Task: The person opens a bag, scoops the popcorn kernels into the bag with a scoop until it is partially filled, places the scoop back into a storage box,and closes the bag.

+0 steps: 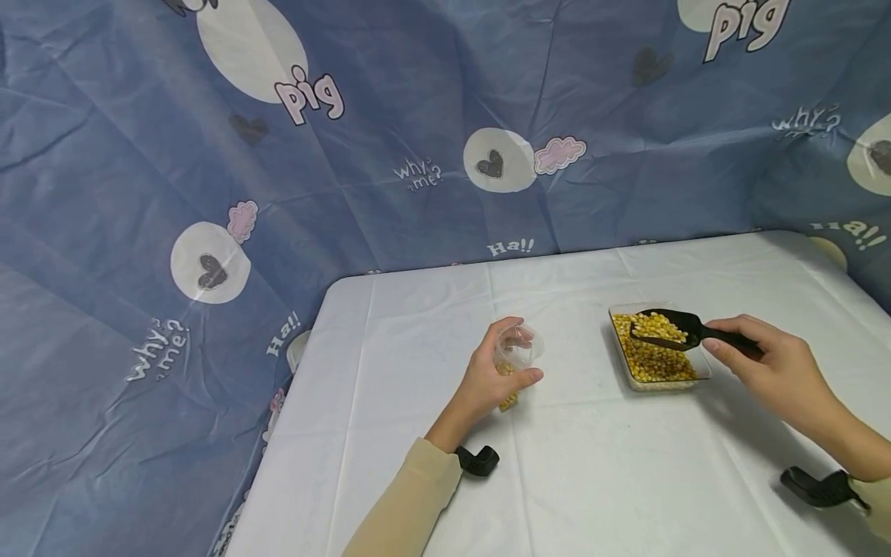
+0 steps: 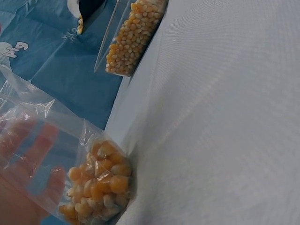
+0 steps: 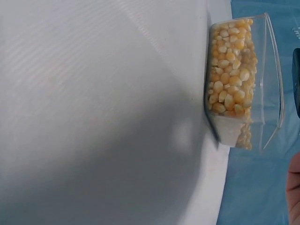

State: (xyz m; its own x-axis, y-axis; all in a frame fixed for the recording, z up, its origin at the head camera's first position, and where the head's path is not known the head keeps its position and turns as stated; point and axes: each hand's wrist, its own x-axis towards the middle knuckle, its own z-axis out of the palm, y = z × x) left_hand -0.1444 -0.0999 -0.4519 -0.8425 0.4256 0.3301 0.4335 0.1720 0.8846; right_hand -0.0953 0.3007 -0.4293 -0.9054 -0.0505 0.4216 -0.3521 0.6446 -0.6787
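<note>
My left hand (image 1: 485, 377) holds a clear plastic bag (image 1: 520, 350) upright, fingers and thumb around its open top. Corn kernels (image 2: 101, 183) fill the bag's bottom, which sits at the table surface in the left wrist view. My right hand (image 1: 780, 367) grips the handle of a black scoop (image 1: 689, 323), heaped with yellow kernels (image 1: 657, 328). The scoop is above a clear rectangular container (image 3: 269, 84) that holds many more kernels (image 3: 229, 75). Only a thumb or finger edge and a sliver of the scoop show in the right wrist view.
A white cloth (image 1: 585, 472) covers the table, its far edge running along a blue printed curtain (image 1: 390, 193). The container stands to the right of the bag, with white cloth between them. Black wrist mounts (image 1: 479, 461) sit on both sleeves.
</note>
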